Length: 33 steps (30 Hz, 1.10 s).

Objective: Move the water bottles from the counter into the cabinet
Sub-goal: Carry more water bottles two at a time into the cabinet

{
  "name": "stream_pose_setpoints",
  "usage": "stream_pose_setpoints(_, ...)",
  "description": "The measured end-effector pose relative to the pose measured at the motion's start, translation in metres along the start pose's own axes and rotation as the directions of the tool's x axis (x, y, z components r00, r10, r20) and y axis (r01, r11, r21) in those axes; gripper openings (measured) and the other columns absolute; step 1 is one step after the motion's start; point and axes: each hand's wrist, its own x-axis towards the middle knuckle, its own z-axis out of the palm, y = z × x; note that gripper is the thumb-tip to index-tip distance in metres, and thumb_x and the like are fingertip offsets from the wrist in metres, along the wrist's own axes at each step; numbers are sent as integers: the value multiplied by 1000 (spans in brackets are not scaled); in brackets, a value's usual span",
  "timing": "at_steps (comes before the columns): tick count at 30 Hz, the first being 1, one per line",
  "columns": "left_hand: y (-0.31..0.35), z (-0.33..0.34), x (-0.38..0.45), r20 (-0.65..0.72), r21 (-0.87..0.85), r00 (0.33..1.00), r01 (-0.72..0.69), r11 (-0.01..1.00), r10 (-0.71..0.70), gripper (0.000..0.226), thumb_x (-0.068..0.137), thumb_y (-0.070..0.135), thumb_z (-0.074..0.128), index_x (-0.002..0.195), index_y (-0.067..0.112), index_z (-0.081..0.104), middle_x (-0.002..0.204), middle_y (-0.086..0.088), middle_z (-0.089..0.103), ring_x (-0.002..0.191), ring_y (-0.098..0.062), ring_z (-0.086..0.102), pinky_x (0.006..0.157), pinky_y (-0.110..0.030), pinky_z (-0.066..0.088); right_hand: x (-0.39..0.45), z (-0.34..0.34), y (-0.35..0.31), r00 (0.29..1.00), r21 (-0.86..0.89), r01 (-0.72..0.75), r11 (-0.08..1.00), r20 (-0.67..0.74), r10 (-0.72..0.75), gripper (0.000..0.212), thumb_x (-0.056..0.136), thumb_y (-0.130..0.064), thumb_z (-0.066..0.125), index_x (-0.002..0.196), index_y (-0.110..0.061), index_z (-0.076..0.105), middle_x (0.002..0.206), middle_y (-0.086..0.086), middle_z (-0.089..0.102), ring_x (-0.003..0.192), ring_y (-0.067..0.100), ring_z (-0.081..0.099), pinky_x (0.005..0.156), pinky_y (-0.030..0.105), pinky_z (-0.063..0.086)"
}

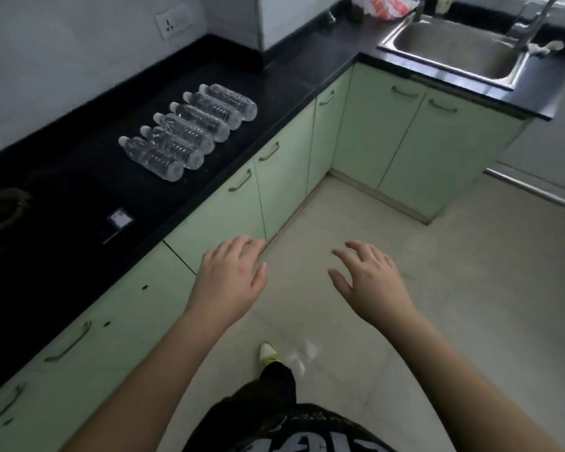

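Observation:
Several clear water bottles point(190, 130) lie on their sides in a tight row on the black counter point(79, 177), caps towards the wall. Pale green cabinet doors point(284, 177) with metal handles run below the counter, all closed. My left hand point(230, 277) hovers palm down in front of the cabinets, fingers relaxed, holding nothing. My right hand point(369, 277) hovers beside it over the floor, fingers spread and empty. Both hands are well below and to the right of the bottles.
A steel sink point(460, 50) with a tap sits in the counter's right arm, with a plastic bag point(385, 4) behind it. A white appliance point(287, 17) stands in the corner. A small dark device point(119, 220) lies near the counter edge. Beige floor tiles point(437, 272) spread ahead.

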Motion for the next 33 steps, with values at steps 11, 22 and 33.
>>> stream_pose_setpoints(11,-119,-3,124,47,-43,990,136,990,-134,46,94,32,52,136,15,52,130,-4,56,118,-25,53,95,-42,42,179,-6,-50,991,0,123,992,55,-123,45,96,-45,48,135,-23,51,139,1,52,127,23,48,104,40,37)
stream_pose_setpoints(22,-158,24,249,-12,-88,939,341,936,-343,49,97,38,47,142,19,46,137,1,50,123,-19,50,102,-40,41,380,-7,-34,947,24,306,952,90,-307,44,96,-43,48,136,-23,50,137,0,53,124,23,51,102,39,39)
stream_pose_setpoints(33,-185,37,308,-62,-82,707,700,709,-705,50,93,33,59,140,17,50,135,-5,54,123,-24,53,98,-46,46,543,-13,-57,803,107,565,818,155,-575,44,94,-36,55,133,-16,54,129,3,58,115,27,56,96,42,44)
